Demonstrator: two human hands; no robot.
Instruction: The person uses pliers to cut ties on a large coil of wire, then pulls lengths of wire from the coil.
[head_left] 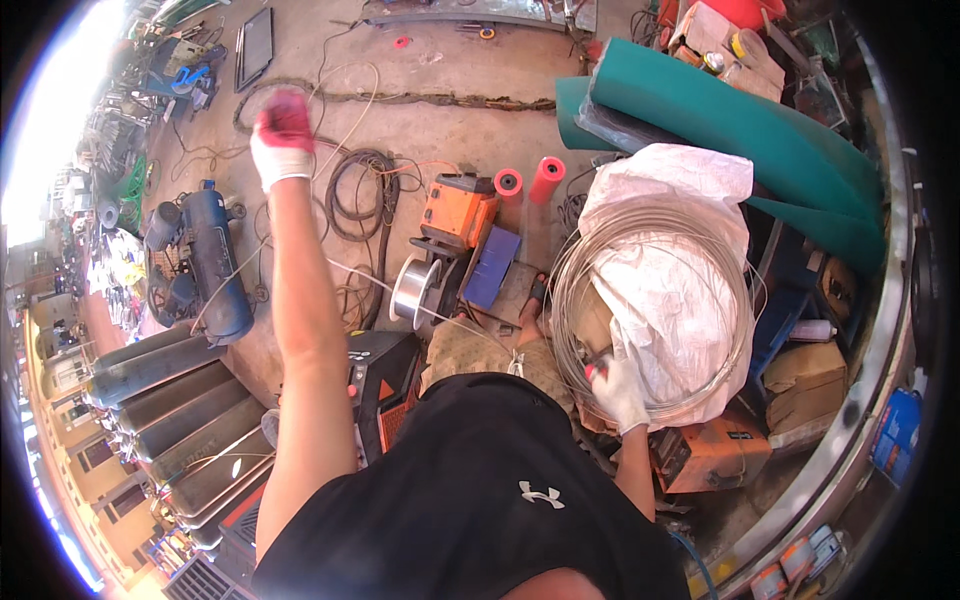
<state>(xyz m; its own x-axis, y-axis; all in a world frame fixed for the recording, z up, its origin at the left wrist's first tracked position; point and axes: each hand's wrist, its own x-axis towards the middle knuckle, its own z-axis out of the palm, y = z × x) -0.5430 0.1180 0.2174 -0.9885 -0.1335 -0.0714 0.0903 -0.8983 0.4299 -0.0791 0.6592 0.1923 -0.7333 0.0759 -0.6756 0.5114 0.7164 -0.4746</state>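
My left hand, in a white glove with a red palm and fingers, is stretched far forward on the left over the floor. It is smeared by motion, so what its fingers do cannot be made out. My right hand, in a similar glove, is closed at the near left edge of a large coil of thin metal wire. Something small and dark shows at its fingertips; its kind is unclear. Beneath the coil lies a white woven sack. A spool of silvery wire stands in front of me, with a pale strand running past it.
An orange machine stands ahead beside two red rolls. Green sheeting lies rolled at far right. Black cables coil on the floor. On the left are a blue compressor tank and several gas cylinders.
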